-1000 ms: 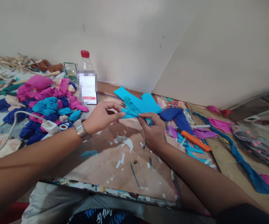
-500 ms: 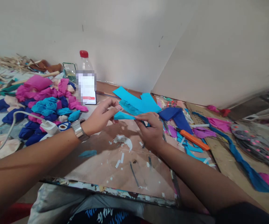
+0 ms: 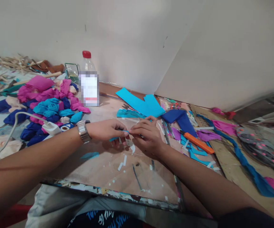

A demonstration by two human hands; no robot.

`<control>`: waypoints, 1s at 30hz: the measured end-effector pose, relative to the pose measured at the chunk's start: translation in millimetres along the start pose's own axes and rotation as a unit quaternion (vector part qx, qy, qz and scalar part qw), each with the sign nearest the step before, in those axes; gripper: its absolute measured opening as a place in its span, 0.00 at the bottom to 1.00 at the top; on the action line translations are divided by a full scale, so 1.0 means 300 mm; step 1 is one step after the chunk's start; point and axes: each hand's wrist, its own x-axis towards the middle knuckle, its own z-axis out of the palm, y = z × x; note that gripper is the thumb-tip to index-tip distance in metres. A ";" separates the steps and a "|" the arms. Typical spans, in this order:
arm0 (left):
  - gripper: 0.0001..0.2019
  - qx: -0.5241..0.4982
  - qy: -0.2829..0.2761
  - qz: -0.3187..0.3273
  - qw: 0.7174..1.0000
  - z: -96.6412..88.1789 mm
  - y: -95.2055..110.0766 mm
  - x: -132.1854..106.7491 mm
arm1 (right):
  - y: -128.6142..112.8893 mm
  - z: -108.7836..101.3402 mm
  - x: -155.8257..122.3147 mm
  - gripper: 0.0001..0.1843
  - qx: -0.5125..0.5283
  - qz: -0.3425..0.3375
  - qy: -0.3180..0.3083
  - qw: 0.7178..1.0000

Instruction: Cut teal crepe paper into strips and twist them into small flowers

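Note:
Above the wooden work board (image 3: 156, 183), my left hand (image 3: 109, 130) and my right hand (image 3: 147, 134) meet at their fingertips. Between them is a small piece of light-blue crepe paper (image 3: 113, 139), pinched by both hands. Most of it is hidden behind the fingers of my left hand. Just beyond my hands lies a crinkled teal strip (image 3: 128, 113), with the handles of a dark tool partly showing beside it. Wide bright-blue paper strips (image 3: 140, 103) lie behind that, against the wall.
At left, pink, blue and cream crumpled paper pieces (image 3: 46, 107) are heaped near a white charger (image 3: 52, 129). A phone (image 3: 90, 90) leans on a red-capped bottle (image 3: 87, 54). An orange cutter (image 3: 198, 143) and a dark-blue strip (image 3: 181, 120) lie at right.
Both hands have come down and nearer to me with the light-blue piece, and their fingertips have closed together. The teal strip now shows lying on the board behind them.

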 end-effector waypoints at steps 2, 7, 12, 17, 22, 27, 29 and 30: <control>0.22 0.023 0.010 0.002 1.000 -0.002 -0.003 0.000 | -0.001 0.000 -0.003 0.06 -0.003 0.008 -0.013 1.000; 0.23 0.009 -0.001 0.013 1.000 -0.001 -0.001 -0.001 | -0.004 0.000 -0.005 0.06 -0.016 0.016 -0.017 1.000; 0.22 0.001 -0.003 0.003 1.000 0.002 0.005 0.000 | -0.006 -0.001 -0.002 0.06 -0.018 0.006 -0.017 1.000; 0.19 0.007 0.016 0.005 1.000 0.001 0.007 0.001 | -0.011 -0.003 -0.002 0.04 -0.022 0.016 -0.022 0.999; 0.16 0.009 0.023 0.000 1.000 0.000 0.012 0.001 | -0.020 -0.006 0.000 0.05 -0.022 0.016 -0.029 0.999; 0.15 0.035 0.042 0.019 0.998 0.004 0.014 0.000 | -0.028 -0.009 0.005 0.05 -0.031 0.013 -0.019 0.999; 0.15 0.068 0.057 0.031 0.996 0.007 0.017 -0.001 | -0.029 -0.009 0.007 0.03 -0.038 0.020 -0.014 0.999; 0.16 0.090 0.068 0.036 0.993 0.010 0.019 -0.002 | -0.029 -0.008 0.007 0.03 -0.042 0.026 -0.015 0.999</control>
